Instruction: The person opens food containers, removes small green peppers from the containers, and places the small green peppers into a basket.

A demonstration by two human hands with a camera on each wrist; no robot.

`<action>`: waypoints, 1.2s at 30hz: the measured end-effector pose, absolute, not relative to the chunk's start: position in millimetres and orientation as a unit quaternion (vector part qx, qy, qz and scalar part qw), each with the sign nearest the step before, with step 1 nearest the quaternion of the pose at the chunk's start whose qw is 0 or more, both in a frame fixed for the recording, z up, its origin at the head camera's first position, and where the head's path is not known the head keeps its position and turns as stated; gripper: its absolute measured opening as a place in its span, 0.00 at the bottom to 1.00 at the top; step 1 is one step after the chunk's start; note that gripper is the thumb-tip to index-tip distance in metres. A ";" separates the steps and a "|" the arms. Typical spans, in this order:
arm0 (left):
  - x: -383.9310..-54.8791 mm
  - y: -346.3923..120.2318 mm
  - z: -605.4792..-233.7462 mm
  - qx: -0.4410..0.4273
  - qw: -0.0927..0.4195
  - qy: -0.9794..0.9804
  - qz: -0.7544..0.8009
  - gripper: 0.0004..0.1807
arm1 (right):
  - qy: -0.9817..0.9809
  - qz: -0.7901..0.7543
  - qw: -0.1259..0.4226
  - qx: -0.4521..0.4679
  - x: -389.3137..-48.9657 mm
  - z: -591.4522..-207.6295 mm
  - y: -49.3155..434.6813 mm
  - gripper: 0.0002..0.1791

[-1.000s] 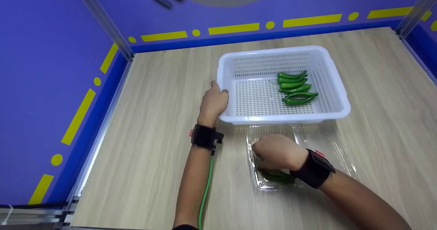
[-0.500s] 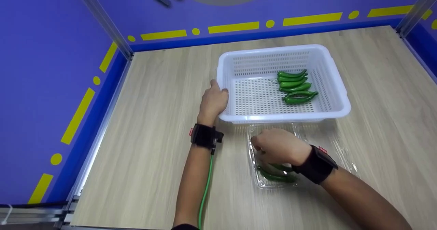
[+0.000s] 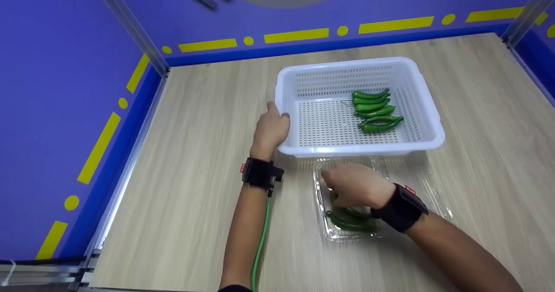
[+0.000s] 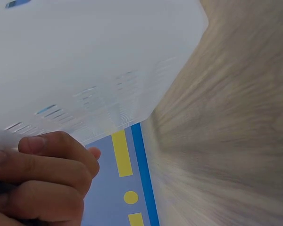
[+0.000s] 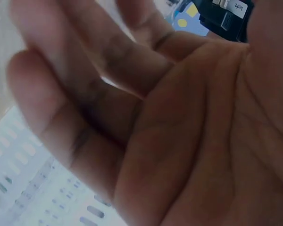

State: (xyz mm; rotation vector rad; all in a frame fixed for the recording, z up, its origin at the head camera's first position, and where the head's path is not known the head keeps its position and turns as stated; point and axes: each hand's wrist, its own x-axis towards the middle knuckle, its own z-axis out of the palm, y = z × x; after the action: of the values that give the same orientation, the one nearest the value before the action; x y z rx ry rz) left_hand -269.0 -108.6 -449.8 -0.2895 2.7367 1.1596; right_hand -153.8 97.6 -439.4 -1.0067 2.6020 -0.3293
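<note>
My left hand grips the left rim of a white perforated plastic basket, with its curled fingers against the basket's side in the left wrist view. Inside the basket, several green peppers lie in a row toward the right. My right hand hovers low over a clear plastic clamshell box in front of the basket. Green peppers lie in the box, partly hidden beneath this hand. In the right wrist view the right palm faces the camera bare, fingers loosely bent, foremost fingertips out of frame.
The clamshell's transparent lid lies to the right, partly behind the right wrist's black strap. A green cable runs along the left forearm. Blue panels edge the wooden tabletop at the back and sides.
My right hand has shifted slightly away from me within the box, uncovering more of the green peppers at its near end. The left hand and basket have stayed put.
</note>
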 end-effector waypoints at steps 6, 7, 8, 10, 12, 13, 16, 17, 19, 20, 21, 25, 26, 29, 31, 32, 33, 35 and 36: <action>-269.5 -109.1 -450.2 -0.094 0.071 0.914 0.387 0.37 | 0.923 -0.101 0.195 -0.317 -156.4 -440.8 96.7 0.14; -269.3 -109.1 -450.4 -0.094 0.071 0.915 0.386 0.37 | 0.923 -0.100 0.198 -0.314 -156.7 -441.0 96.5 0.14; -269.1 -109.0 -450.4 -0.094 0.070 0.916 0.385 0.37 | 0.923 -0.099 0.200 -0.312 -157.1 -441.3 96.2 0.15; -268.9 -108.6 -450.3 -0.096 0.070 0.914 0.387 0.37 | 0.923 -0.103 0.202 -0.310 -157.3 -441.5 96.2 0.16; -268.9 -108.4 -450.1 -0.098 0.071 0.913 0.388 0.37 | 0.923 -0.103 0.203 -0.310 -157.3 -441.3 96.4 0.16; -268.8 -108.3 -449.9 -0.099 0.072 0.913 0.389 0.37 | 0.923 -0.104 0.204 -0.310 -157.4 -441.4 96.4 0.16; -268.7 -108.2 -449.7 -0.099 0.072 0.913 0.388 0.37 | 0.922 -0.104 0.203 -0.313 -157.1 -441.2 97.3 0.16; -268.7 -108.3 -449.4 -0.099 0.072 0.914 0.387 0.37 | 0.922 -0.102 0.202 -0.313 -157.0 -441.2 97.7 0.16; -268.7 -108.3 -449.2 -0.100 0.072 0.915 0.383 0.37 | 0.923 -0.098 0.198 -0.314 -157.1 -441.3 98.4 0.17; -268.8 -108.3 -449.2 -0.100 0.071 0.916 0.382 0.36 | 0.924 -0.096 0.196 -0.314 -157.2 -441.1 98.7 0.18; -268.9 -108.2 -449.2 -0.101 0.072 0.916 0.381 0.36 | 0.925 -0.094 0.194 -0.314 -157.4 -440.9 98.9 0.18; -269.7 -107.6 -448.8 -0.104 0.074 0.915 0.383 0.36 | 0.924 -0.086 0.182 -0.323 -159.3 -440.1 100.4 0.20; -269.8 -107.5 -448.7 -0.104 0.075 0.914 0.384 0.36 | 0.924 -0.085 0.180 -0.327 -159.9 -439.8 100.7 0.20; -270.1 -107.5 -448.8 -0.106 0.079 0.913 0.385 0.37 | 0.923 -0.080 0.161 -0.341 -161.5 -438.9 102.3 0.22; -270.1 -107.8 -449.0 -0.106 0.078 0.913 0.387 0.37 | 0.922 -0.083 0.146 -0.348 -162.4 -437.7 103.6 0.23; -270.0 -108.2 -449.2 -0.103 0.077 0.913 0.387 0.36 | 0.922 -0.087 0.141 -0.350 -162.8 -437.0 104.2 0.23; -269.8 -108.5 -449.3 -0.100 0.075 0.913 0.388 0.36 | 0.922 -0.090 0.136 -0.351 -163.1 -436.3 104.9 0.23; -269.4 -109.2 -449.4 -0.094 0.072 0.913 0.390 0.35 | 0.922 -0.098 0.131 -0.352 -163.4 -434.1 106.2 0.22; -269.1 -109.5 -449.5 -0.092 0.071 0.914 0.389 0.35 | 0.921 -0.101 0.129 -0.353 -163.6 -432.9 106.8 0.22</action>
State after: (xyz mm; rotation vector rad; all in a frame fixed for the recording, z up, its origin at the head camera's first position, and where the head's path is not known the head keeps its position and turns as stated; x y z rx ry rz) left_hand -269.1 -109.5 -449.5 -0.2766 2.7476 1.1710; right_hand -163.6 106.8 -432.9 -1.0248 2.6784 -0.2948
